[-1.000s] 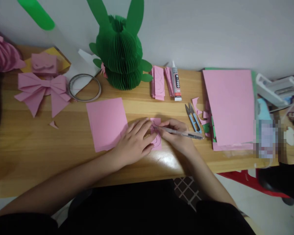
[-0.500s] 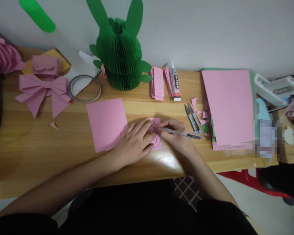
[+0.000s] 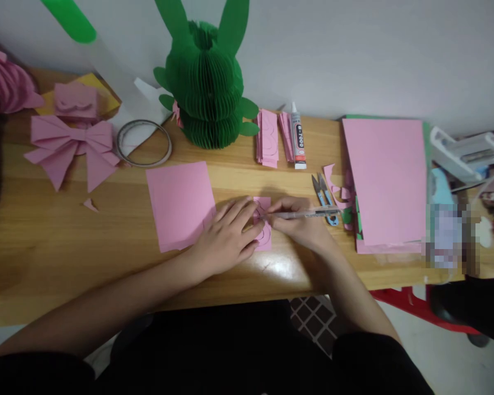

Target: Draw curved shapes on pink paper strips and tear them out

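My right hand (image 3: 298, 222) is closed round a clear pen (image 3: 308, 213), its tip down at a small pink paper strip (image 3: 264, 240) that bears dark curved outlines. Fingers stretched, my left hand (image 3: 228, 236) lies flat with its fingertips on the strip's left side, covering part of it. Under the edge of that hand rests a larger pink paper square (image 3: 181, 206). Blue-handled thread snips (image 3: 326, 200) lie just beyond the pen's back end, beside pink and green paper scraps (image 3: 340, 192).
Along the wall stand a green honeycomb paper figure (image 3: 209, 88), marked pink strips (image 3: 267, 140) and a glue tube (image 3: 298, 140). To the left are a tape roll (image 3: 164, 159) and a pink paper bow (image 3: 72, 142). A pink paper stack (image 3: 389, 181) lies right.
The pen has swung, its back end now higher and further from me, and my right hand has shifted slightly. My left hand stays on the strip. The whole view has shifted a little.
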Motion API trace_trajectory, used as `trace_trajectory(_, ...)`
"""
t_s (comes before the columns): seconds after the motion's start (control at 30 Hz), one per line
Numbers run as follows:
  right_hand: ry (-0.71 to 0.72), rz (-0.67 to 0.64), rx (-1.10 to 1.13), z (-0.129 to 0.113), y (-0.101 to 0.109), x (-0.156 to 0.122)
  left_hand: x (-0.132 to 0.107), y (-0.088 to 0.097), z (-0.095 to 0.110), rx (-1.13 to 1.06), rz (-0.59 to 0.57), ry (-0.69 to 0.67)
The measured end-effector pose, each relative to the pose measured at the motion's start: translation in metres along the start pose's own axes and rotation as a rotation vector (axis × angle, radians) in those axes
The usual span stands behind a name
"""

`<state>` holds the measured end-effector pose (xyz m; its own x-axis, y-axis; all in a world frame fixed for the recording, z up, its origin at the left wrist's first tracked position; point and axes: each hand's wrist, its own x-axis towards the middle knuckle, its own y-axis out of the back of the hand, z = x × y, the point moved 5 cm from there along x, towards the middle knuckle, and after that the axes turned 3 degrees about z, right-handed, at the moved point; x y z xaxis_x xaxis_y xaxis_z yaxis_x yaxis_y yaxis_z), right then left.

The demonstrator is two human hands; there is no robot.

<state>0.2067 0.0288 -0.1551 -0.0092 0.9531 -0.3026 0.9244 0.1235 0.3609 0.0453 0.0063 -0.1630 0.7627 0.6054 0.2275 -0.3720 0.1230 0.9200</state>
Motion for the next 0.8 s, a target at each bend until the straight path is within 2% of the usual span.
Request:
trace_trajectory(0.33,-0.036,-0.128,0.133,-0.002,-0.005,0.006,0.001,0.001,0.002,0.019,0.004,-0.011)
trace_trajectory(0.4,-0.059,-0.094,0.193,0.000,-0.004,0.007,0.001,0.002,0.002,0.026,0.009,-0.013)
trace_trajectory(0.6,-0.066,0.136,0.296,0.006,0.007,0.000,0.002,0.002,0.001,-0.020,0.001,-0.006)
trace_trajectory(0.8,-0.042,0.154,0.149,0.001,0.008,-0.014,0.002,0.001,0.002,0.004,-0.009,-0.010)
